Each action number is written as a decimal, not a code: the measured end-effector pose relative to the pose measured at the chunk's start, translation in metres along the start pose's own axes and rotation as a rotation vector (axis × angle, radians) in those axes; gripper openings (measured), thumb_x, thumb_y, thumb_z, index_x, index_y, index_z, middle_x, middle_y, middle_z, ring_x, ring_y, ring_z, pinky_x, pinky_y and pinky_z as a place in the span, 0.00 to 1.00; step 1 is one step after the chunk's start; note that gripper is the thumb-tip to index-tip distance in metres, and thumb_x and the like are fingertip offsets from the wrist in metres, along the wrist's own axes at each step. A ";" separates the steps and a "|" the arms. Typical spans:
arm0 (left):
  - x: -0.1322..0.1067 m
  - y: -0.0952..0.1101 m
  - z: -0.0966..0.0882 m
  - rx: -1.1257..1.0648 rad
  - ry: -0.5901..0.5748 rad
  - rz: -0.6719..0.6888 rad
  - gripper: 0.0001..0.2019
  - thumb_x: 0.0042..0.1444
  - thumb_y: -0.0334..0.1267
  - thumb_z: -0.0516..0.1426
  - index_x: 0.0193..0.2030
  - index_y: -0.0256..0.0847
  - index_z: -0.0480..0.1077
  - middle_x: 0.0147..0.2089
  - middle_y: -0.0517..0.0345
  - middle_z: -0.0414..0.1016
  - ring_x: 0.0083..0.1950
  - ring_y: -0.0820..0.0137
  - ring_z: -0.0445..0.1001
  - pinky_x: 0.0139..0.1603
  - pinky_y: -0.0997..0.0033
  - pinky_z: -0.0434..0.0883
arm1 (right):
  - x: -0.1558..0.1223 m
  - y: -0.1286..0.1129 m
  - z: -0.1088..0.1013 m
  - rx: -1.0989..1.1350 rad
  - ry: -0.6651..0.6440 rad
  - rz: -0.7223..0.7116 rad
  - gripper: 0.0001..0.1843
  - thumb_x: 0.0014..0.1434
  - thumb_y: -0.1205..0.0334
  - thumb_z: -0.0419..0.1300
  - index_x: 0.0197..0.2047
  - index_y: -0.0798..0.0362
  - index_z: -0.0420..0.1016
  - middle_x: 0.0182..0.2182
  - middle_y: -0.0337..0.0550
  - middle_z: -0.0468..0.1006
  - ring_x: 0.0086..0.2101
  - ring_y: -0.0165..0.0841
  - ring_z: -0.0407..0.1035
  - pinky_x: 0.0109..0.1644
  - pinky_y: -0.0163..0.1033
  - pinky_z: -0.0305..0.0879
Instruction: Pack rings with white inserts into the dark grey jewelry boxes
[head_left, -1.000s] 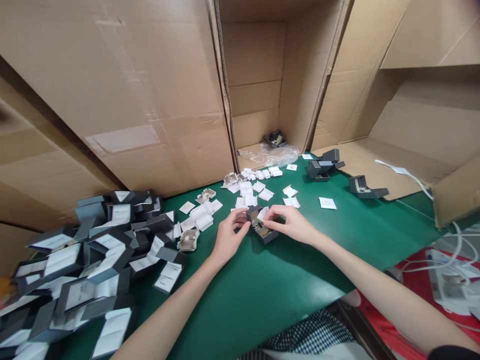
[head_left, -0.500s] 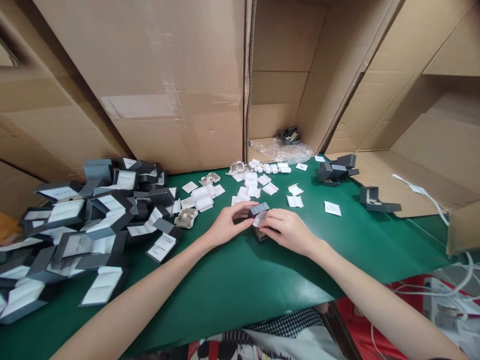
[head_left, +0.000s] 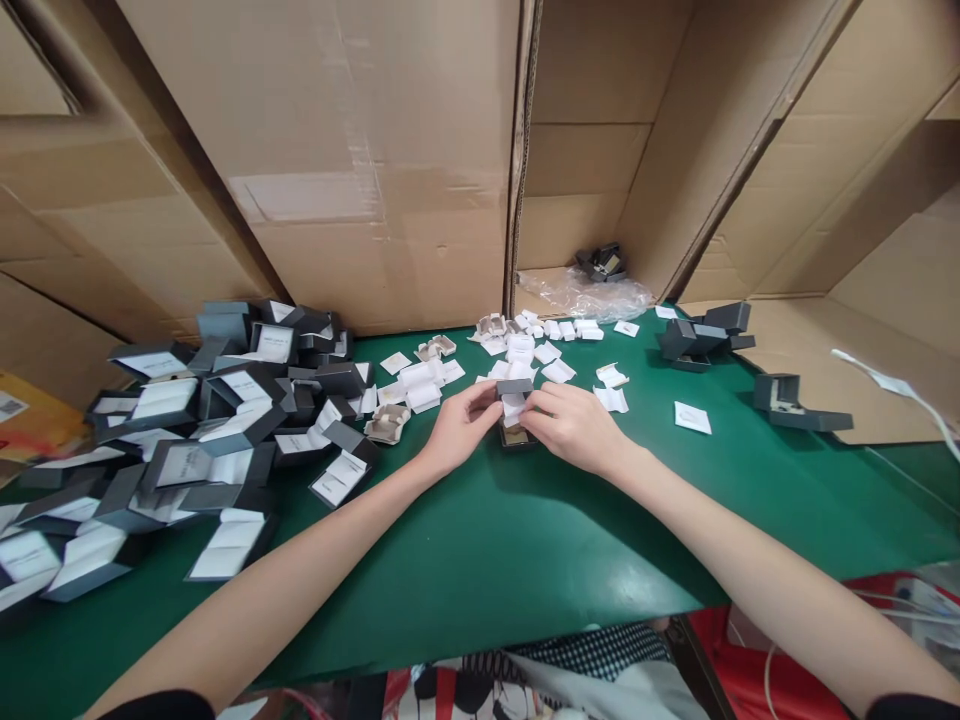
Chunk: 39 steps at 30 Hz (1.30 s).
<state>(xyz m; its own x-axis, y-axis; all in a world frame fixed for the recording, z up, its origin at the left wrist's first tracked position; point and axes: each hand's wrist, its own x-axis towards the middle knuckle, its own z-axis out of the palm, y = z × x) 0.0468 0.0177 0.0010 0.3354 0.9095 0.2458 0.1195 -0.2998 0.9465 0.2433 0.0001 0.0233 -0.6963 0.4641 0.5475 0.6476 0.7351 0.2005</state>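
Note:
A small dark grey hinged box (head_left: 516,410) stands open on the green table (head_left: 525,540), its lid raised and white lining showing. My left hand (head_left: 459,428) grips its left side with thumb and fingers curled. My right hand (head_left: 573,424) closes on its right side, fingertips at a small white card in the box. Both hands touch the box at the table's middle.
A heap of open grey boxes (head_left: 187,440) with white linings fills the left. Small white cards (head_left: 525,355) and beige inserts (head_left: 387,424) lie behind my hands. More grey boxes (head_left: 701,338) and one (head_left: 791,402) sit right. Cardboard walls (head_left: 360,160) stand behind, with crumpled plastic (head_left: 585,296).
The box was tilted and lifted a second ago; now it stands on the table with its lid up. Both hands have stayed on it. The view has shifted left.

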 end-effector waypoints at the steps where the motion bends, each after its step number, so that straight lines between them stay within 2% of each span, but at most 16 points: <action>1: 0.000 0.001 0.000 0.003 -0.009 -0.002 0.18 0.57 0.39 0.55 0.54 0.39 0.68 0.56 0.51 0.71 0.54 0.63 0.71 0.57 0.63 0.69 | 0.001 0.001 0.002 0.010 -0.016 0.002 0.17 0.64 0.70 0.49 0.26 0.55 0.72 0.27 0.43 0.72 0.28 0.29 0.57 0.31 0.37 0.50; 7: -0.001 0.008 0.000 0.067 -0.031 0.006 0.16 0.59 0.39 0.53 0.52 0.39 0.69 0.54 0.53 0.72 0.54 0.64 0.71 0.57 0.64 0.68 | 0.002 -0.005 -0.001 0.088 -0.185 0.091 0.18 0.65 0.68 0.46 0.28 0.54 0.72 0.27 0.43 0.68 0.29 0.31 0.58 0.29 0.35 0.50; 11: -0.001 0.011 0.001 0.087 -0.032 0.004 0.15 0.59 0.39 0.53 0.52 0.38 0.69 0.54 0.52 0.72 0.54 0.63 0.71 0.56 0.63 0.69 | 0.004 -0.013 -0.005 0.146 -0.230 0.169 0.18 0.65 0.67 0.47 0.27 0.55 0.72 0.27 0.44 0.67 0.29 0.31 0.59 0.29 0.36 0.51; 16: -0.001 0.012 0.000 0.090 -0.055 0.012 0.15 0.58 0.35 0.51 0.51 0.38 0.68 0.52 0.52 0.72 0.53 0.64 0.71 0.55 0.64 0.70 | 0.004 -0.017 -0.003 0.131 -0.255 0.261 0.17 0.64 0.66 0.48 0.27 0.55 0.73 0.27 0.45 0.70 0.29 0.32 0.62 0.30 0.36 0.52; 22: -0.003 0.010 0.001 0.123 -0.130 0.038 0.20 0.54 0.30 0.54 0.54 0.39 0.63 0.53 0.50 0.71 0.51 0.66 0.73 0.54 0.65 0.71 | 0.002 -0.015 -0.006 0.226 -0.345 0.399 0.14 0.63 0.63 0.51 0.30 0.53 0.75 0.27 0.44 0.76 0.27 0.32 0.68 0.28 0.35 0.51; 26: -0.003 0.009 0.002 0.143 -0.143 0.037 0.18 0.55 0.32 0.54 0.54 0.40 0.62 0.53 0.50 0.71 0.51 0.65 0.73 0.54 0.65 0.70 | 0.000 -0.012 -0.006 0.271 -0.368 0.431 0.13 0.63 0.60 0.52 0.33 0.51 0.76 0.28 0.44 0.78 0.27 0.34 0.70 0.28 0.35 0.53; 31: -0.002 0.011 0.003 0.157 -0.132 0.037 0.16 0.56 0.34 0.54 0.52 0.40 0.63 0.50 0.52 0.72 0.50 0.66 0.73 0.52 0.66 0.71 | -0.003 -0.009 -0.004 0.300 -0.371 0.437 0.12 0.63 0.61 0.51 0.36 0.49 0.76 0.26 0.41 0.77 0.25 0.33 0.69 0.27 0.34 0.54; 35: -0.003 0.015 0.005 0.254 -0.115 0.061 0.18 0.52 0.32 0.55 0.51 0.40 0.64 0.48 0.53 0.73 0.48 0.65 0.73 0.50 0.67 0.71 | -0.002 -0.011 -0.003 0.373 -0.356 0.429 0.12 0.63 0.61 0.51 0.36 0.49 0.75 0.24 0.39 0.76 0.23 0.30 0.67 0.26 0.33 0.53; 39: -0.003 0.017 0.005 0.386 -0.115 0.058 0.21 0.46 0.29 0.55 0.50 0.40 0.64 0.44 0.56 0.73 0.43 0.65 0.73 0.42 0.70 0.71 | 0.000 -0.017 -0.004 0.427 -0.363 0.387 0.13 0.63 0.61 0.50 0.32 0.50 0.75 0.23 0.39 0.75 0.22 0.29 0.65 0.27 0.33 0.52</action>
<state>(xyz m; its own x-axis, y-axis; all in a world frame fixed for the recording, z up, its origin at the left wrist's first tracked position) 0.0523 0.0089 0.0150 0.4517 0.8562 0.2508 0.4323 -0.4559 0.7780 0.2334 -0.0142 0.0229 -0.5468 0.8147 0.1932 0.7438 0.5786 -0.3346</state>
